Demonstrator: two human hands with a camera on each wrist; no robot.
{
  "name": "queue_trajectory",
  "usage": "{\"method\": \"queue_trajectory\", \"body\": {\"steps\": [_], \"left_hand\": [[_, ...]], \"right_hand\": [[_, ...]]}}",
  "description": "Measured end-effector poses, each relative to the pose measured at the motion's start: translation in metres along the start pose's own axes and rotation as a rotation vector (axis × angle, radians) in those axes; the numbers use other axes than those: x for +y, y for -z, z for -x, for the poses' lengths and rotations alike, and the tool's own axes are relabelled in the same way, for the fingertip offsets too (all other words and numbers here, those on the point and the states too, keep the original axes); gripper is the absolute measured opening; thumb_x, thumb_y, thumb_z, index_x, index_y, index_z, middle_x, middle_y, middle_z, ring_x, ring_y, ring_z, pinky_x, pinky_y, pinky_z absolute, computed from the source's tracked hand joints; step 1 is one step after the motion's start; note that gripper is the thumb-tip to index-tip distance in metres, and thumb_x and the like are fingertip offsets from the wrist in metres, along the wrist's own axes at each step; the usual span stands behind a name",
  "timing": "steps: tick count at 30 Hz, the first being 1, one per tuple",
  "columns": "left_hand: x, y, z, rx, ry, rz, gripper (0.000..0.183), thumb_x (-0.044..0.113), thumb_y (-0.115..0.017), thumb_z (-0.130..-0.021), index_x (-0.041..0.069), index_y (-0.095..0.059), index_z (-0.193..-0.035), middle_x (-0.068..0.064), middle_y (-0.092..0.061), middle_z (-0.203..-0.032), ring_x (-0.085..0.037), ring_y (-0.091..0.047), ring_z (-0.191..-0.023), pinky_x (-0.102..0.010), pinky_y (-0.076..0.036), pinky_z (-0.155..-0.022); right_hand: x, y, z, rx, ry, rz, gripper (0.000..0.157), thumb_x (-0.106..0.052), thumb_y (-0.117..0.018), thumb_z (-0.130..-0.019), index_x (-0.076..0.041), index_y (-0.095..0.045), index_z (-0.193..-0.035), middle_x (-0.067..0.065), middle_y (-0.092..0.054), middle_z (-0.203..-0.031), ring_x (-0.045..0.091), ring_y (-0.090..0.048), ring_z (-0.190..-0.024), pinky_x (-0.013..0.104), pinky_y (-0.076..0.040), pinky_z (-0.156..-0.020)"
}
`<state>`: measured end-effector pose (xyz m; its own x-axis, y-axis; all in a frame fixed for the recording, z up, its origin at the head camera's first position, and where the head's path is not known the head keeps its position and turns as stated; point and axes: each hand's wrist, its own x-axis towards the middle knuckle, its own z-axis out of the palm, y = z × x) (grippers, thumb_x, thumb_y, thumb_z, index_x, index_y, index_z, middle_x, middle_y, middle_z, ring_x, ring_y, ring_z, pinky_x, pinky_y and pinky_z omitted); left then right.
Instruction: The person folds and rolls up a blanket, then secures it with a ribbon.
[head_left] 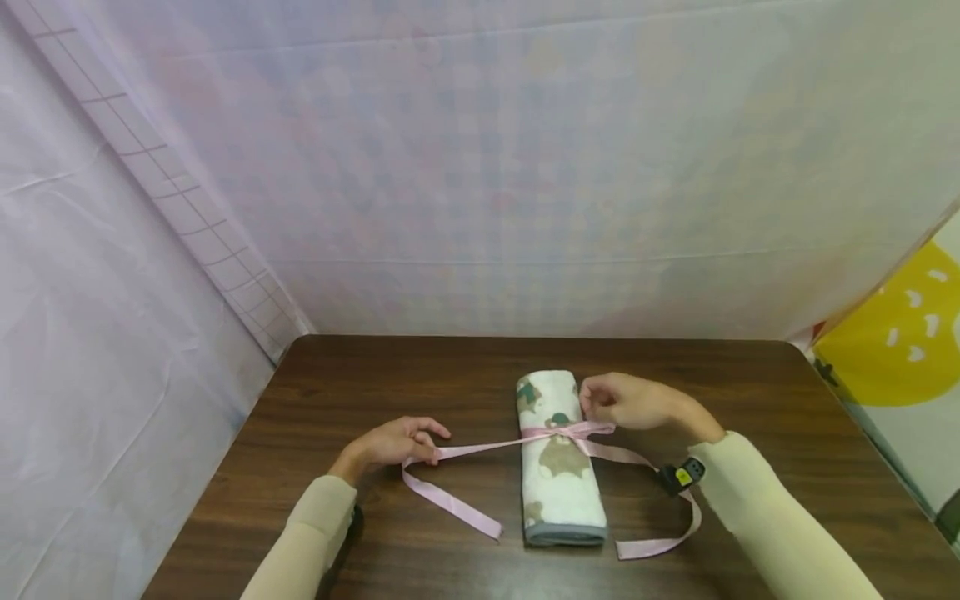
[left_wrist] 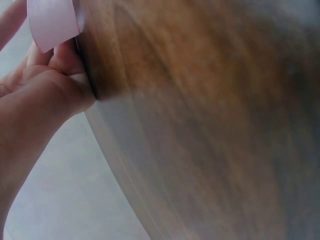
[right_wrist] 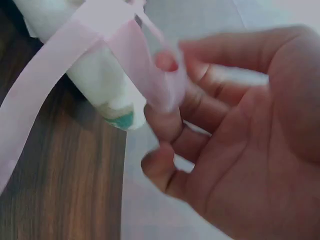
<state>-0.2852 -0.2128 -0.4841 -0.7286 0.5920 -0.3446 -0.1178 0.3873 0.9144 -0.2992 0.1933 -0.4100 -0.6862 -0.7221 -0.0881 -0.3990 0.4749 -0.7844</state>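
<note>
A rolled white towel (head_left: 558,492) with brown bear prints and a grey edge lies lengthwise on the table. Round its middle runs a pink ribbon (head_left: 468,450), knotted on top with a loop on the right side. My left hand (head_left: 397,442), left of the towel, pinches one tail of the ribbon, drawn taut from the knot; its end droops toward the table. At the towel's right side, my right hand (head_left: 622,400) holds the ribbon loop (right_wrist: 167,90) between curled fingers, as the right wrist view shows. The other tail (head_left: 675,537) trails down on the right.
The dark brown wooden table (head_left: 390,379) has its back edge against a pale curtain (head_left: 525,208). A white sheet (head_left: 90,292) hangs on the left. A yellow printed shape (head_left: 892,342) shows at the right. A black device (head_left: 684,475) sits on my right wrist.
</note>
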Motion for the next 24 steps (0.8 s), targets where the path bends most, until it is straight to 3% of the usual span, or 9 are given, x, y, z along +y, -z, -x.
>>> {"method": "queue_trajectory", "body": {"steps": [5, 7, 13, 21, 24], "left_hand": [[0.003, -0.001, 0.000, 0.002, 0.000, 0.011, 0.043, 0.000, -0.067, -0.088, -0.008, -0.055, -0.129, -0.002, -0.069, -0.081, -0.012, -0.059, -0.079, -0.026, -0.043, -0.074], [0.003, 0.000, 0.001, 0.001, 0.003, 0.012, 0.043, -0.001, -0.067, -0.088, -0.008, -0.054, -0.129, -0.002, -0.069, -0.082, -0.012, -0.059, -0.079, -0.026, -0.044, -0.074], [0.001, 0.001, 0.000, 0.006, 0.010, 0.009, 0.043, -0.001, -0.067, -0.088, -0.006, -0.056, -0.129, -0.001, -0.069, -0.082, -0.012, -0.060, -0.079, -0.026, -0.044, -0.074], [0.000, 0.000, -0.001, 0.000, 0.004, 0.006, 0.042, -0.001, -0.067, -0.088, -0.006, -0.056, -0.128, -0.001, -0.070, -0.082, -0.013, -0.060, -0.079, -0.026, -0.044, -0.074], [0.000, 0.000, -0.001, 0.002, 0.006, -0.001, 0.042, -0.001, -0.067, -0.088, -0.005, -0.056, -0.128, 0.000, -0.069, -0.081, -0.012, -0.059, -0.078, -0.025, -0.043, -0.073]], "right_hand": [[0.010, 0.008, 0.005, -0.025, 0.026, -0.143, 0.012, 0.001, -0.060, -0.091, -0.001, -0.053, -0.100, 0.009, -0.059, -0.083, 0.018, -0.062, -0.078, 0.036, -0.056, -0.073], [0.013, 0.010, 0.007, -0.022, 0.038, -0.146, 0.014, 0.002, -0.060, -0.090, -0.004, -0.054, -0.101, 0.011, -0.060, -0.085, 0.018, -0.063, -0.078, 0.038, -0.057, -0.073], [0.010, 0.017, 0.010, -0.043, 0.006, -0.027, 0.009, -0.002, -0.060, -0.091, -0.006, -0.061, -0.100, 0.003, -0.062, -0.081, 0.011, -0.058, -0.071, 0.026, -0.051, -0.062], [0.007, 0.023, 0.016, -0.051, 0.016, -0.157, 0.008, 0.001, -0.054, -0.094, 0.000, -0.057, -0.102, 0.014, -0.063, -0.085, 0.019, -0.064, -0.074, 0.036, -0.057, -0.067], [0.007, 0.025, 0.017, -0.041, -0.023, -0.116, 0.007, -0.001, -0.056, -0.094, -0.001, -0.057, -0.101, 0.012, -0.062, -0.082, 0.017, -0.061, -0.067, 0.034, -0.055, -0.061]]}}
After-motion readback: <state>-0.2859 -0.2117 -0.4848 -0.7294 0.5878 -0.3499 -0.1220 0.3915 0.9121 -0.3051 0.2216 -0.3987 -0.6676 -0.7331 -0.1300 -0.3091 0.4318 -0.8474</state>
